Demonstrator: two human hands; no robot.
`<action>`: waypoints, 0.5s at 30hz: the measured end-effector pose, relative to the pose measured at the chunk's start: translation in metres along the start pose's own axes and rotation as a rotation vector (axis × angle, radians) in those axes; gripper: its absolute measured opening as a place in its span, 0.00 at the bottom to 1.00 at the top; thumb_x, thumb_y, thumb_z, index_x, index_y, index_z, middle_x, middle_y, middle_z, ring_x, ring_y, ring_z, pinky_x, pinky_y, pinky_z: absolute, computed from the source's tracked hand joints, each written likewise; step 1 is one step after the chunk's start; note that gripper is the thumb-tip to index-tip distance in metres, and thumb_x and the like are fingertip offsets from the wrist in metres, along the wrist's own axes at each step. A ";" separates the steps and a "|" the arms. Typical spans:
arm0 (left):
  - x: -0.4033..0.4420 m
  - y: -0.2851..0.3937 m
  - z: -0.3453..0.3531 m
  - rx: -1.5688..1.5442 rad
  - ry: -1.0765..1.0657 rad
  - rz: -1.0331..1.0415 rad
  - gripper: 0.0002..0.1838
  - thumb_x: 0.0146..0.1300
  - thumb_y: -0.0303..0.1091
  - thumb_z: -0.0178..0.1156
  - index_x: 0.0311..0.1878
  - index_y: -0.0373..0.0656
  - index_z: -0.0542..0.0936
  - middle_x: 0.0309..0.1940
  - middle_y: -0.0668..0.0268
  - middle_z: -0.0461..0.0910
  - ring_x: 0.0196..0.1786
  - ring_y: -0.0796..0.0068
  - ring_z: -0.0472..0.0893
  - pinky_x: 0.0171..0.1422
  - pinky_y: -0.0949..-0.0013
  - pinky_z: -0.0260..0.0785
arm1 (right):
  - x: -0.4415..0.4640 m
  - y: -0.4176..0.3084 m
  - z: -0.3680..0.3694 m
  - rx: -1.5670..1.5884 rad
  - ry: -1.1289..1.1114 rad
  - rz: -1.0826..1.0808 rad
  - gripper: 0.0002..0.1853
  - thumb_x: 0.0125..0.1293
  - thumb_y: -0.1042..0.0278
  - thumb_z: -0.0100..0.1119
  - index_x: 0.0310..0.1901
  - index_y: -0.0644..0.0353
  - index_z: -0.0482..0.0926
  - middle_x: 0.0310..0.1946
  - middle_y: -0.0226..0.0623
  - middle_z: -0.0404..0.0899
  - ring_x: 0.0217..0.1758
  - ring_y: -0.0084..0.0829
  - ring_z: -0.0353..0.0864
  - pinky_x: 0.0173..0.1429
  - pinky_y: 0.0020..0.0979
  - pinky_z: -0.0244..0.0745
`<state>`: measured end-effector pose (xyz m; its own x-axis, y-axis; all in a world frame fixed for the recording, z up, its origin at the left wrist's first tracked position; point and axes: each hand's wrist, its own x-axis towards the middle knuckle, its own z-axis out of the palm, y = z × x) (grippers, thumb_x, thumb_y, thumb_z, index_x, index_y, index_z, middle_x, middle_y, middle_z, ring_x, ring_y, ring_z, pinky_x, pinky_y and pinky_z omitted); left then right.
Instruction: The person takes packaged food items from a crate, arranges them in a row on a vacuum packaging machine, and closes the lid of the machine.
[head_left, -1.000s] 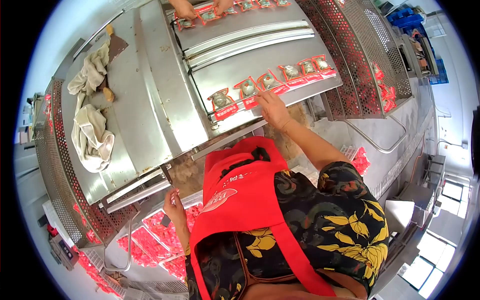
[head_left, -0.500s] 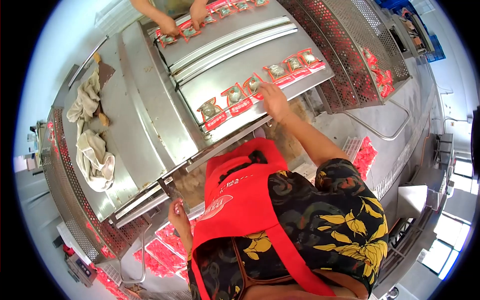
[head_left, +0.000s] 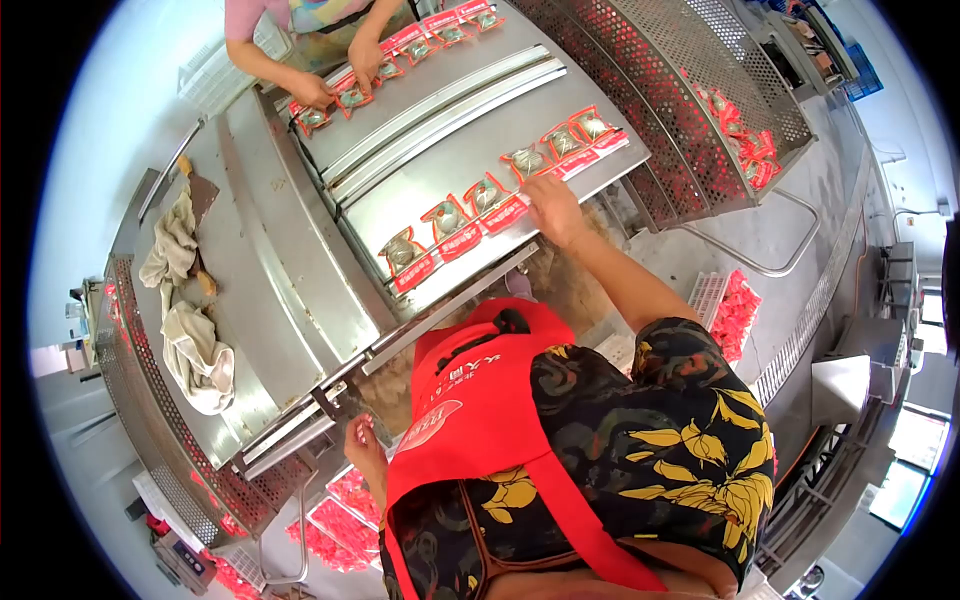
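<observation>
A row of clear-and-red plastic packets lies along the near edge of the steel machine bed point(head_left: 375, 195), each holding a roundish greenish item. My right hand point(head_left: 553, 208) reaches onto this row, its fingers bent down against the red lower edge of a packet point(head_left: 525, 160) in the middle. To the left of that hand lie a packet point(head_left: 486, 194), another packet point(head_left: 445, 218) and the end packet point(head_left: 402, 252). Low beside the machine's front, my left hand point(head_left: 366, 446) hangs away from the packets. Its fingers curl loosely and slightly apart, with nothing visible in them.
A co-worker's hands point(head_left: 340, 80) touch a second row of packets across the bed. A metal bar point(head_left: 450, 115) runs between the rows. Cloths point(head_left: 195, 350) lie on the left panel. Perforated bins point(head_left: 690, 130) flank the machine; red packets fill crates point(head_left: 735, 315) below.
The view has shifted slightly, showing more of the co-worker. My right hand stays at the middle packets, its fingers now lower against one. My left hand remains low by the machine.
</observation>
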<state>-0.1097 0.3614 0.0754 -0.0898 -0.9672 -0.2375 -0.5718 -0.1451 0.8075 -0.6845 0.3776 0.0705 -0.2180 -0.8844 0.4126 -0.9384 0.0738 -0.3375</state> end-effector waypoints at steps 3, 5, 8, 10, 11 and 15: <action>0.000 -0.008 0.010 -0.026 -0.037 -0.032 0.06 0.72 0.25 0.55 0.45 0.36 0.81 0.37 0.65 0.85 0.40 0.79 0.82 0.46 0.74 0.74 | -0.002 0.041 0.010 -0.128 0.112 0.091 0.11 0.53 0.76 0.55 0.39 0.58 0.80 0.44 0.38 0.79 0.51 0.43 0.76 0.56 0.42 0.73; 0.004 -0.006 0.019 -0.043 -0.055 -0.030 0.06 0.71 0.24 0.54 0.45 0.37 0.81 0.37 0.66 0.84 0.40 0.81 0.82 0.45 0.76 0.74 | -0.005 0.060 0.011 -0.075 -0.078 0.117 0.09 0.53 0.75 0.55 0.36 0.58 0.81 0.43 0.40 0.79 0.52 0.44 0.76 0.57 0.42 0.72; 0.005 0.016 0.033 -0.021 -0.047 -0.044 0.06 0.71 0.24 0.55 0.44 0.37 0.81 0.36 0.67 0.84 0.38 0.81 0.82 0.45 0.76 0.74 | -0.012 0.064 0.011 -0.017 -0.143 0.091 0.06 0.54 0.75 0.55 0.33 0.59 0.81 0.44 0.41 0.80 0.52 0.44 0.76 0.58 0.42 0.72; 0.009 0.018 0.041 -0.016 -0.053 -0.048 0.06 0.71 0.24 0.55 0.44 0.37 0.81 0.36 0.67 0.84 0.39 0.81 0.82 0.45 0.76 0.74 | -0.015 0.061 -0.003 0.034 -0.096 0.046 0.08 0.54 0.76 0.58 0.37 0.58 0.80 0.45 0.40 0.79 0.52 0.44 0.76 0.58 0.41 0.72; 0.010 0.018 0.046 -0.016 -0.054 -0.059 0.06 0.71 0.24 0.55 0.43 0.37 0.81 0.35 0.67 0.84 0.39 0.81 0.82 0.45 0.76 0.74 | -0.013 0.059 -0.014 0.083 -0.055 -0.007 0.11 0.54 0.76 0.61 0.41 0.57 0.80 0.47 0.39 0.78 0.53 0.43 0.75 0.58 0.41 0.72; 0.013 0.018 0.060 -0.027 -0.072 -0.040 0.07 0.71 0.24 0.54 0.44 0.37 0.81 0.36 0.67 0.84 0.39 0.81 0.82 0.45 0.76 0.74 | -0.009 0.094 -0.037 0.028 0.061 0.136 0.11 0.54 0.76 0.55 0.41 0.59 0.80 0.50 0.41 0.78 0.55 0.44 0.75 0.61 0.42 0.71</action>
<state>-0.1703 0.3586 0.0539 -0.1260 -0.9432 -0.3074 -0.5541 -0.1901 0.8105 -0.7802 0.4097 0.0661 -0.3596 -0.8374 0.4116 -0.8912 0.1775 -0.4175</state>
